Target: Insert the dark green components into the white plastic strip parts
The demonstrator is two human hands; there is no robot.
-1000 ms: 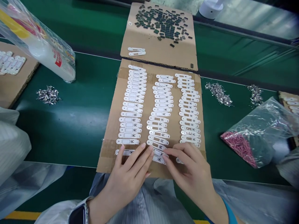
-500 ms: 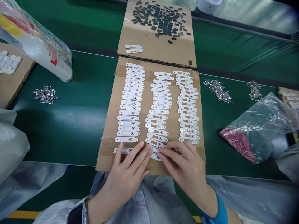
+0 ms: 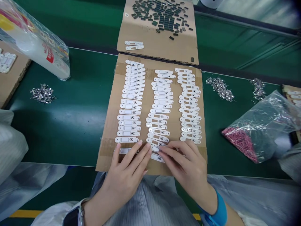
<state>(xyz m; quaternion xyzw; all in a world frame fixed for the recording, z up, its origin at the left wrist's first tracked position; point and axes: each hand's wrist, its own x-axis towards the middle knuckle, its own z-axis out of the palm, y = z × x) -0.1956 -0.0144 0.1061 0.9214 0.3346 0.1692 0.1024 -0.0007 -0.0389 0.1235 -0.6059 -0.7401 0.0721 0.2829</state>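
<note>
White flat plastic pieces (image 3: 161, 110) lie in three columns on a cardboard sheet (image 3: 108, 153); each has a round end and a rectangular window. My left hand (image 3: 129, 172) rests palm down over the near edge of the cardboard with its fingers stretched out. Its fingertips touch the left end of the lowest pieces in the middle column and partly cover a white piece (image 3: 124, 150) of the left column. Thumb and index finger of my right hand (image 3: 188, 166) are pinched at the right end of a white plastic piece (image 3: 155, 148) near the bottom of the middle column.
Behind is another cardboard sheet (image 3: 160, 51) with many small black rectangles (image 3: 168, 18). Piles of shiny metal bits (image 3: 43, 93) lie on the green table (image 3: 77, 125). To the right is a clear bag of pink sticks (image 3: 242, 142); at left, a bagged white bottle (image 3: 47, 59). Co-workers' sleeves (image 3: 14, 135) flank me.
The view has shifted slightly, so the boards sit a little higher in the picture. Both hands stay at the bottom of the middle column, with only slight finger movement.
</note>
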